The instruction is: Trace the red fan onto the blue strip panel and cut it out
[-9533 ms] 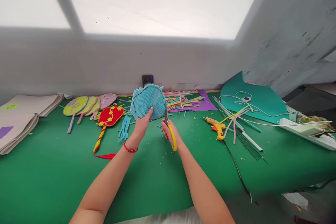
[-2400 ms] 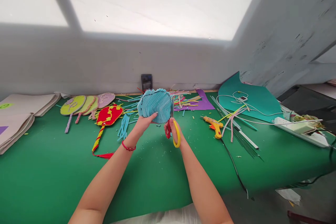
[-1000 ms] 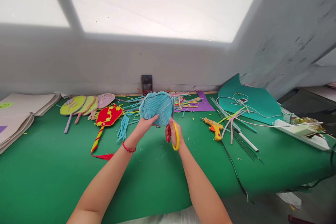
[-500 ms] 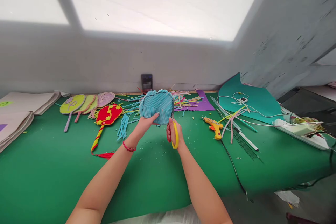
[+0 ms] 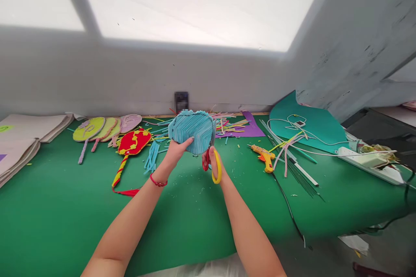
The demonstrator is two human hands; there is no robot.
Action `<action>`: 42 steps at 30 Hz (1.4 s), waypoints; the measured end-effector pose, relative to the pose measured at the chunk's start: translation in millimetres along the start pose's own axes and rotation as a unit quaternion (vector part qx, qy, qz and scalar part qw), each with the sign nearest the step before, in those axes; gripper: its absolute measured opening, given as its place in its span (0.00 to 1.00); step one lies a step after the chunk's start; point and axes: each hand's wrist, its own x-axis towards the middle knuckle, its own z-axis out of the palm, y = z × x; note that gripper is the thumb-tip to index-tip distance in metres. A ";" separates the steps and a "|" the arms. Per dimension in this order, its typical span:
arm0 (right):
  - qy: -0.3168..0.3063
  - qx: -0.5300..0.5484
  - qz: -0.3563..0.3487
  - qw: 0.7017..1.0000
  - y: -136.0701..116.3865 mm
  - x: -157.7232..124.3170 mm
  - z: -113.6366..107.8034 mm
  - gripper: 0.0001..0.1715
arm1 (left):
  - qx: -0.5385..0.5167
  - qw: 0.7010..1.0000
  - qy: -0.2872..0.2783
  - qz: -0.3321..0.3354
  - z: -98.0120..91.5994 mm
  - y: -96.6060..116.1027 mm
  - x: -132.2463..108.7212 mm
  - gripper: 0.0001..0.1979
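My left hand (image 5: 175, 154) holds up a round light-blue woven piece (image 5: 191, 130) above the green table (image 5: 65, 207), thumb on its front face. A red bracelet circles that wrist. My right hand (image 5: 212, 162) is closed on yellow-and-red scissors (image 5: 215, 167), whose blades point up along the piece's right edge. Both hands hover over the middle of the table.
Finished fans, red-yellow (image 5: 134, 142) and yellow-green (image 5: 89, 129), lie at the left beside folded beige bags (image 5: 19, 138). Loose coloured strips (image 5: 227, 123) and purple sheet sit behind. A yellow glue gun (image 5: 264, 158), a teal sheet (image 5: 308, 121) and a power strip (image 5: 370, 160) lie at the right.
The fringe that stuck out round the blue piece has been cut away and its edge is now smooth. The piece has turned a little in my left hand; the scissors stay at its right edge.
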 end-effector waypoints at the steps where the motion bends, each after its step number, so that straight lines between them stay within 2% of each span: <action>1: 0.001 0.001 0.003 1.000 0.5 0.4 -0.6 0.34 | 0.001 1.000 -0.007 -0.001 -0.1 0.4 -0.1 0.33; 11: 0.019 0.009 -0.009 1.000 2.3 0.2 0.0 0.33 | 0.017 1.000 -0.019 0.000 -0.8 2.7 -1.1 0.33; 21: 0.047 0.033 0.025 0.998 -5.5 -3.6 4.0 0.34 | 0.016 1.000 -0.013 0.005 1.4 4.3 -3.5 0.34; 29: 0.082 0.039 0.068 0.994 -2.6 -2.1 2.4 0.32 | 0.027 0.999 -0.020 -0.017 2.8 4.4 -4.6 0.35; 35: 0.086 0.030 0.074 0.993 0.2 -0.8 2.7 0.32 | 0.010 1.000 -0.014 0.015 2.6 1.5 -2.2 0.34; 42: 0.065 0.017 0.055 0.996 5.2 0.4 2.2 0.32 | 0.012 0.997 0.027 0.070 3.3 -0.9 -0.5 0.26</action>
